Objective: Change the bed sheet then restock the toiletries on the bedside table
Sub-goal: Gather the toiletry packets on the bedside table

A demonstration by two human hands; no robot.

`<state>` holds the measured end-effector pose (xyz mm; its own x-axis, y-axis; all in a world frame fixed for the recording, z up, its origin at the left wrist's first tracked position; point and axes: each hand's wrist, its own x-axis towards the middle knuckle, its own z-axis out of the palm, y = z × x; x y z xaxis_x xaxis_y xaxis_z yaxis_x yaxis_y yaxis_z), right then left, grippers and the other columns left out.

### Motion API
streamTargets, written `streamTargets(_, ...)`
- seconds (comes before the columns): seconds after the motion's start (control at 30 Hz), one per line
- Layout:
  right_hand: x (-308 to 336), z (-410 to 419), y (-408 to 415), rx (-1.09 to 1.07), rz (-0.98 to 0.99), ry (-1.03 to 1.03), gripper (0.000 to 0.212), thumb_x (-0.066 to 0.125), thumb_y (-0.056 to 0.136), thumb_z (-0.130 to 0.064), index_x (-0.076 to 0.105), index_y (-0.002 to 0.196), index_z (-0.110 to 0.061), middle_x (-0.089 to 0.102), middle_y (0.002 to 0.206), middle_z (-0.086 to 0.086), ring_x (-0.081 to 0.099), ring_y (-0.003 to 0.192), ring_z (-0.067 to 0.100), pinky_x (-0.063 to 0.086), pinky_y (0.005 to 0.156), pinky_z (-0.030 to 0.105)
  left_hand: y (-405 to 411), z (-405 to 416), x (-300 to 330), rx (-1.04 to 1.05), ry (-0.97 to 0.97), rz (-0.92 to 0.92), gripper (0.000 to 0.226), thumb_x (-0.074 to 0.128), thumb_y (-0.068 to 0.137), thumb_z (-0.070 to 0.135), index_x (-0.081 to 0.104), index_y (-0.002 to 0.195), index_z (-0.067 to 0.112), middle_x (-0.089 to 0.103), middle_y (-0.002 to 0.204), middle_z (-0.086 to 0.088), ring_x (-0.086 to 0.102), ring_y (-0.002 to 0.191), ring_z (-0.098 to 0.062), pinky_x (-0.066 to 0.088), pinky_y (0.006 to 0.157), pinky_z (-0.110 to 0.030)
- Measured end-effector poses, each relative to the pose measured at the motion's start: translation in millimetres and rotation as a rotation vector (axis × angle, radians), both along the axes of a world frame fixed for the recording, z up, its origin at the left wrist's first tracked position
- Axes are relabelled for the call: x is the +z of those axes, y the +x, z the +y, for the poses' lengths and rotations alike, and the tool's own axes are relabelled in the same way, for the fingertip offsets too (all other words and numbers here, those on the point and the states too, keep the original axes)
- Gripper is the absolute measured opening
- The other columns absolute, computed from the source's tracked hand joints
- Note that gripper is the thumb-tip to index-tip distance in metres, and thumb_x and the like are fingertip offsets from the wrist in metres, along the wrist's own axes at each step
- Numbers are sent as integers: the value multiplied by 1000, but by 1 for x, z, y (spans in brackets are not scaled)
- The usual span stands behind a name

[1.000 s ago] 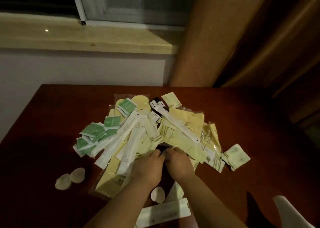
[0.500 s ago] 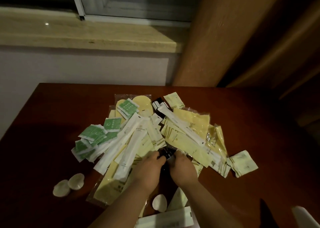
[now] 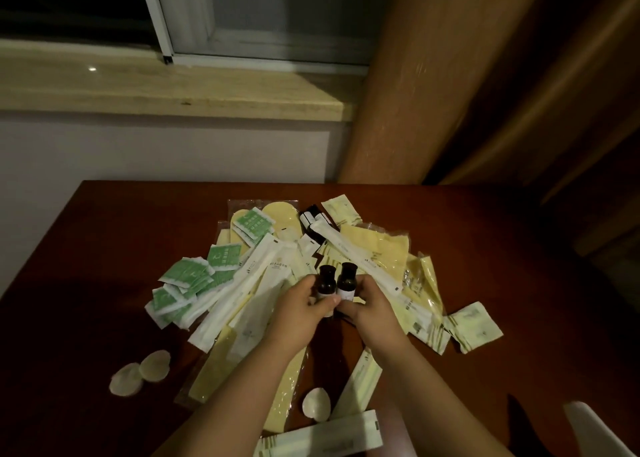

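Observation:
A heap of wrapped toiletries lies on the dark red-brown table [image 3: 512, 248]: green sachets [image 3: 194, 276], long white packets [image 3: 242, 290], pale yellow packets [image 3: 377, 252] and cream striped sachets [image 3: 472, 325]. Over the heap's middle my left hand [image 3: 298, 312] grips one small dark bottle [image 3: 326, 280] upright. My right hand [image 3: 372, 309] grips a second small dark bottle [image 3: 347, 278] right beside it. Both bottles show dark caps and white labels, and the two touch or nearly touch.
More dark bottles [image 3: 311, 215] lie at the heap's far edge. Round white soap pieces [image 3: 142, 375] lie at the front left, another [image 3: 315, 408] near my forearms. A long packet [image 3: 322, 436] lies at the near edge. Behind are a window sill [image 3: 173, 89] and curtain [image 3: 485, 75].
My hands were down in the heap, closed together. Both have since lifted, each bringing a small dark bottle upright above the packets.

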<state>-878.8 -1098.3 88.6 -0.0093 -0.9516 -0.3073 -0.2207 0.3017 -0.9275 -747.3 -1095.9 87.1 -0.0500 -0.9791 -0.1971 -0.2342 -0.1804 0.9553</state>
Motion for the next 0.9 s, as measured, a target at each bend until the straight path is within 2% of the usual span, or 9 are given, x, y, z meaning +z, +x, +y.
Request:
streamTargets(0.1,7,5,2,26,-30,-10,23,65,85,-12,55,103,-19,63,104,6,64,96,26,50,90,50,4,4,10,18,77,142,21,62,90,17,60,95,37,67,102,4,60,101,-13,49,84,-24)
streamTargets(0.23,22,28,4,-1,-9,-46,20,64,87,-14,55,104,-17,63,93,7,63,85,24,52,75,37,7,19,20,-46,137,246,18,59,92,17,61,98,34,64,106,-1,62,103,-16,54,84,-33)
streamTargets(0.3,29,49,5,-71,39,-78,17,63,88,-15,55,103,-18,63,90,3,62,80,18,50,67,29,4,27,22,-84,133,204,16,60,91,22,61,101,35,64,109,0,59,110,-18,51,91,-37)
streamTargets(0.37,38,74,5,-159,121,-121,16,63,88,-16,55,102,-18,63,96,2,63,82,15,54,71,31,0,37,27,-143,100,139,18,60,91,28,60,108,34,62,111,3,56,111,-17,46,93,-35)
streamTargets(0.47,54,122,11,-325,253,-159,19,63,89,-19,51,104,-20,60,93,-2,62,83,16,54,77,36,-7,62,34,-249,44,67,46,62,88,37,54,129,17,58,124,-2,54,116,-21,45,96,-38)
streamTargets(0.6,68,204,31,-590,328,-188,24,63,90,-21,46,105,-27,55,90,-13,60,78,7,53,68,22,-4,119,43,-449,-33,14,48,63,88,36,54,130,16,60,124,-2,57,112,-21,47,91,-37)
streamTargets(0.7,73,278,47,-803,290,-174,22,63,89,-19,50,105,-25,60,95,-6,61,82,10,55,74,29,-4,177,55,-568,-55,84,46,61,91,29,51,133,17,56,120,5,52,109,-12,40,83,-25)
streamTargets(0.77,79,331,49,-925,336,-190,19,63,88,-14,53,101,-22,59,90,-5,57,76,5,49,66,18,-9,223,66,-683,-52,137,40,61,91,23,52,130,21,53,111,11,50,102,-6,40,73,-15)
streamTargets(0.9,100,440,43,-1209,373,-259,19,63,83,-7,55,94,-20,61,85,-5,58,82,13,46,66,21,-34,318,86,-920,-136,238,23,66,87,17,57,106,26,59,87,16,56,81,3,44,61,-4)
